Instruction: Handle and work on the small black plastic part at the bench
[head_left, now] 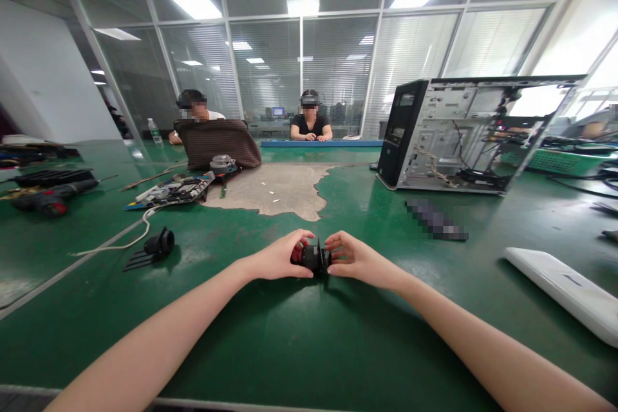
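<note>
A black cylindrical part (316, 259) with a thin flange round its middle is between my hands, low over the green table. My left hand (277, 259) curls its thumb and fingers round the left end, where some red shows. From the other side, my right hand (360, 261) has its bent fingers and thumb at the right end. The fingers hide both ends of the part. To the left lies another black part (161, 242), with a round ring-like end and flat prongs.
An opened computer case (405, 135) stands at back right, beyond a dark blurred object (434, 219). A white slab-like object (564, 293) lies at right. At back left are a circuit board (176, 190) and a brown bag (212, 138). Two people sit across the table.
</note>
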Demonstrator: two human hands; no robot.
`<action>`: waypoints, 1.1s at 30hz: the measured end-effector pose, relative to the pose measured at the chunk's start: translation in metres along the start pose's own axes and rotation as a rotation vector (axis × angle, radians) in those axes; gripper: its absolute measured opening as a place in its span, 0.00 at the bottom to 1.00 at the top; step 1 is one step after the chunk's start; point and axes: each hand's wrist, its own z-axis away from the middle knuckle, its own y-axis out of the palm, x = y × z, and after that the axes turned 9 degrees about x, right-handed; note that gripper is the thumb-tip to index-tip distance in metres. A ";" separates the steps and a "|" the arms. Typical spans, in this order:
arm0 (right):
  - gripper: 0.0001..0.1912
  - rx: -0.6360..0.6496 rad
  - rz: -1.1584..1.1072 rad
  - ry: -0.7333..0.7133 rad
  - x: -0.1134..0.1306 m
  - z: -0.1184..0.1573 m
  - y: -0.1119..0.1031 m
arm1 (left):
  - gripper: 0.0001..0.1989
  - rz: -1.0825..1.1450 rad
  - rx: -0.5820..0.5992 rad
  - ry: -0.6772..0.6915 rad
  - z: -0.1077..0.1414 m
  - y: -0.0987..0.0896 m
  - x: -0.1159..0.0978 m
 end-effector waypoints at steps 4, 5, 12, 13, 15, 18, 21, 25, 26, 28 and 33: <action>0.18 -0.045 -0.001 -0.016 0.002 -0.001 0.002 | 0.40 -0.071 -0.007 0.007 -0.001 0.006 -0.001; 0.17 -0.051 0.004 -0.015 0.003 -0.001 0.002 | 0.41 -0.087 -0.014 0.006 -0.002 0.008 0.000; 0.25 0.015 0.161 -0.045 0.012 0.006 0.006 | 0.33 -0.205 -0.091 -0.019 -0.007 0.023 -0.009; 0.23 -0.018 0.241 -0.056 0.011 0.006 0.008 | 0.32 -0.237 -0.085 -0.027 -0.007 0.022 -0.012; 0.17 -0.033 0.329 -0.055 0.009 0.006 0.012 | 0.30 -0.324 -0.098 -0.086 -0.003 0.019 -0.018; 0.11 -0.072 0.461 -0.029 0.007 0.007 0.013 | 0.26 -0.460 -0.055 -0.170 0.005 0.008 -0.027; 0.11 -0.032 0.605 -0.005 0.012 0.012 0.007 | 0.26 -0.627 0.016 -0.249 0.016 -0.007 -0.034; 0.28 0.112 0.683 0.070 0.023 0.022 -0.006 | 0.27 -0.855 0.048 -0.359 0.043 -0.028 -0.032; 0.29 0.138 0.718 0.081 0.025 0.024 -0.009 | 0.27 -0.889 0.030 -0.391 0.053 -0.033 -0.029; 0.24 0.167 0.781 0.095 0.030 0.027 -0.011 | 0.27 -0.883 -0.033 -0.444 0.077 -0.040 -0.020; 0.13 0.122 0.907 0.117 0.046 0.033 0.008 | 0.31 -0.721 -0.200 -0.669 0.163 -0.054 0.016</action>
